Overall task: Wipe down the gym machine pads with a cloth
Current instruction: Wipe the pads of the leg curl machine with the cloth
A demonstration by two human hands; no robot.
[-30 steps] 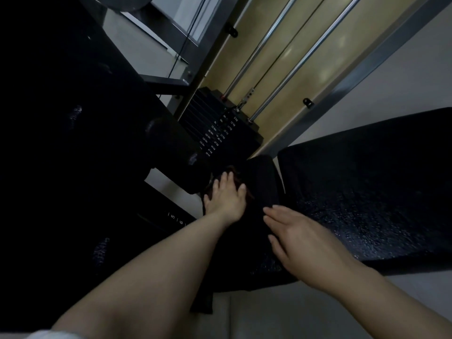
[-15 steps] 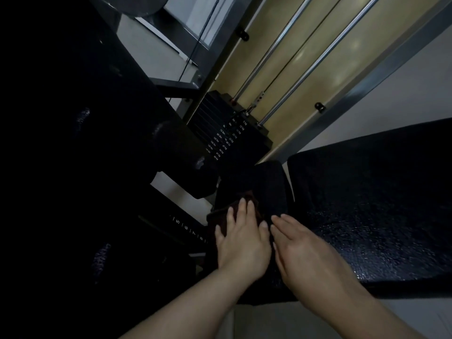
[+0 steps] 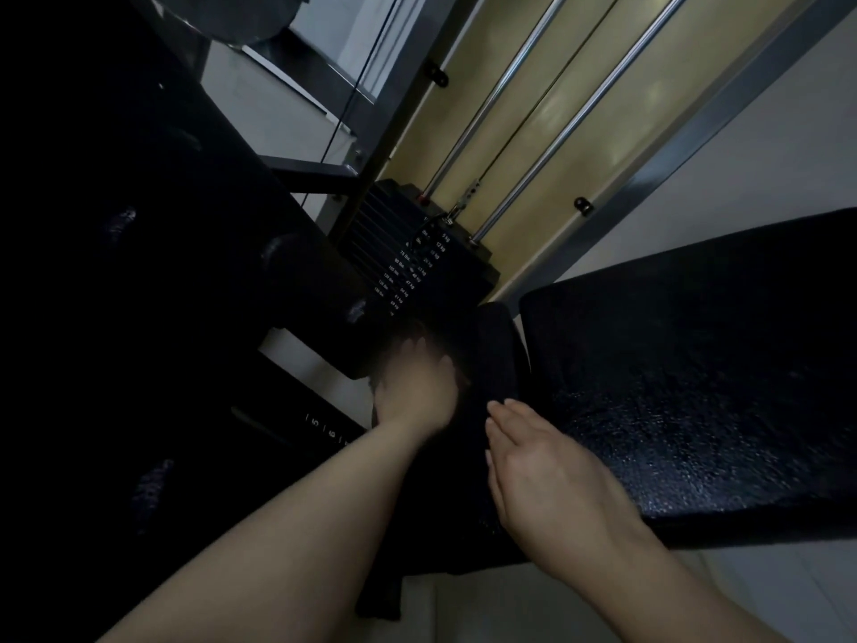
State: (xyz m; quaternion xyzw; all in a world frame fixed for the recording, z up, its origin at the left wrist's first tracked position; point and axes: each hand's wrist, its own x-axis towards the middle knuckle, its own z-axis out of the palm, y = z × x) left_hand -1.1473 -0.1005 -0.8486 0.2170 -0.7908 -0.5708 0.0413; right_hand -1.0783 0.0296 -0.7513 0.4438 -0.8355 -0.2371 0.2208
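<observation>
Wiping is the step in hand, judged from how the left hand (image 3: 415, 392) lies flat on a dark cloth (image 3: 408, 336) at the far end of the narrow black pad (image 3: 491, 359). That hand is blurred, so its motion is under way; its fingers look straight and close together, pressing the cloth down, though the blur and the gloom hide whether the thumb curls round any fold. The cloth itself shows only as a dim brownish edge beyond the fingertips. Further right, the right hand (image 3: 547, 480) rests on the near part of the same pad, fingers straight and together, holding nothing. Beyond it lies the wide textured pad (image 3: 695, 387), apart from both hands. The next move probably calls for firm strokes along the narrow pad, then a shift to the wide one.
</observation>
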